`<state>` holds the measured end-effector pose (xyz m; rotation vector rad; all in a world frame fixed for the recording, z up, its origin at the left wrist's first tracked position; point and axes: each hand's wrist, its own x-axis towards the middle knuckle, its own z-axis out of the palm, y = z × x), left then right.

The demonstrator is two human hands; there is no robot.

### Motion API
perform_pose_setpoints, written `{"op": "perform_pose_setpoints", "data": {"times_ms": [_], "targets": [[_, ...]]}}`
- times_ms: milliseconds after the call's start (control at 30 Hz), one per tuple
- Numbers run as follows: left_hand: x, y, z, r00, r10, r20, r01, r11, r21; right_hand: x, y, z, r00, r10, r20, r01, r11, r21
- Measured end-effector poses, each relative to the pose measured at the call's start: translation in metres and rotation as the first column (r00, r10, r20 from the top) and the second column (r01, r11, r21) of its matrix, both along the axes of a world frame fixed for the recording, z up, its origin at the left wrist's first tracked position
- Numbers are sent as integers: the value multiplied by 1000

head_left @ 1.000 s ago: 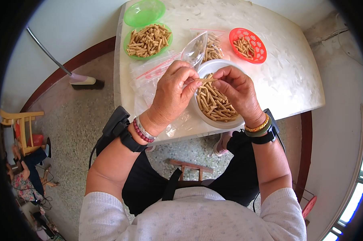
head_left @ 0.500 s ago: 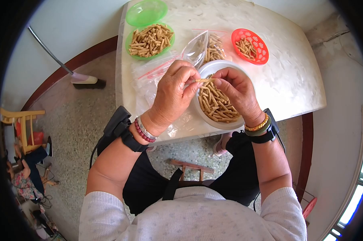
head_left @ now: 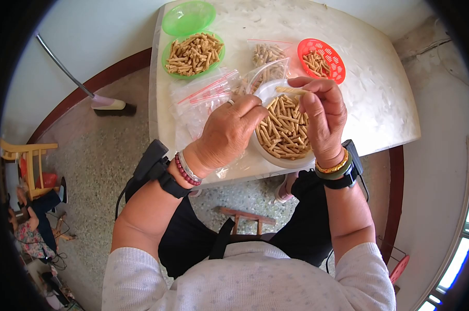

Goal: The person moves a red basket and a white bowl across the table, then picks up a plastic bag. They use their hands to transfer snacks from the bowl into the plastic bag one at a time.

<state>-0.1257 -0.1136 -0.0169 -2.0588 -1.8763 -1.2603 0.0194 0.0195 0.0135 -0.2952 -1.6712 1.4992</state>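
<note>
My right hand [head_left: 325, 116] pinches a short tan stick [head_left: 290, 90] between thumb and fingers, above the far rim of a white bowl [head_left: 265, 150]. Many similar tan sticks [head_left: 282, 129] lie in that bowl. To the bowl's left, my left hand [head_left: 230, 127] is closed, thumb and fingertips pressed together at the rim; what they hold, if anything, is hidden. Just beyond its fingertips, a clear zip bag [head_left: 268, 70] with tan sticks inside lies with its mouth toward me. Flat zip bags [head_left: 203, 96] spread out beyond my left hand.
A green plate [head_left: 168, 70] heaped with sticks stands at the far left, beside a green lid or dish [head_left: 189, 18]. Toward the right is a red perforated basket [head_left: 338, 62] holding some sticks. A broom [head_left: 110, 104] rests on the floor; another person [head_left: 35, 223] is at far left.
My hands have moved apart. The stick that was between both hands is now in my right hand, farther right. My left hand has turned palm-down, and the zip bag's mouth has shifted shape.
</note>
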Motion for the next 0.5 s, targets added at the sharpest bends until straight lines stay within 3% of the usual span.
{"op": "perform_pose_setpoints", "data": {"times_ms": [67,100,167,300,467,500], "targets": [[1,0,1,999,-12,-34,13,1000,16,-2,-1,2,978,-101,180,43,953,300],[2,-1,1,997,-23,-68,25,999,31,-4,-1,1,978,-102,179,44,953,300],[2,-1,2,996,-19,-89,21,999,24,-10,1,-4,922,-259,286,74,846,529],[0,0,1,997,-35,-75,37,999,22,-20,5,-6,921,-285,266,70,793,606],[2,0,0,996,46,72,-48,998,28,-22,5,-5,924,-246,292,82,874,479],[1,0,-1,992,71,108,-76,996,43,-21,5,-4,958,-200,206,126,938,323]]}}
